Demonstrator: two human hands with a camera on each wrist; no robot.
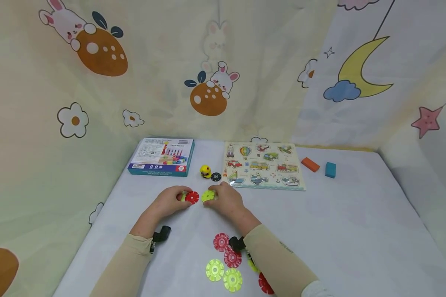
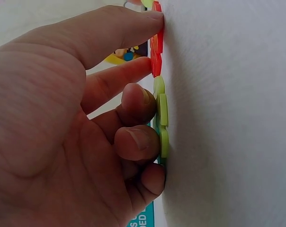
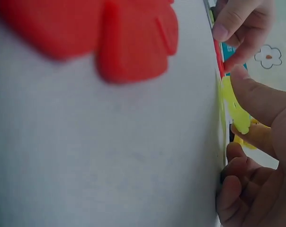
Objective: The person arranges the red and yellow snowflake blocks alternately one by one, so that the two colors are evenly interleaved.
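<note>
My left hand [image 1: 169, 200] pinches a red notched plastic disc [image 1: 191, 197] by its edges, between thumb and index finger, low over the white table. Under the other fingers of that hand is a yellow-green notched disc [image 2: 163, 125], in line with the red one in the left wrist view. Just to the right, my right hand [image 1: 228, 200] pinches another yellow-green disc [image 1: 208, 195] between thumb and index finger. That disc leans at an angle to the tabletop in the right wrist view. A narrow gap separates it from the red disc in the head view.
Near me lie pink-red discs [image 1: 232, 258] and yellow-green discs [image 1: 214, 270], some partly under my right forearm. Beyond my hands are a yellow duck [image 1: 205, 171], a black chip [image 1: 216, 177], a picture board [image 1: 273, 156] and a box [image 1: 160, 150]. Orange [image 1: 310, 164] and teal blocks [image 1: 330, 170] lie right.
</note>
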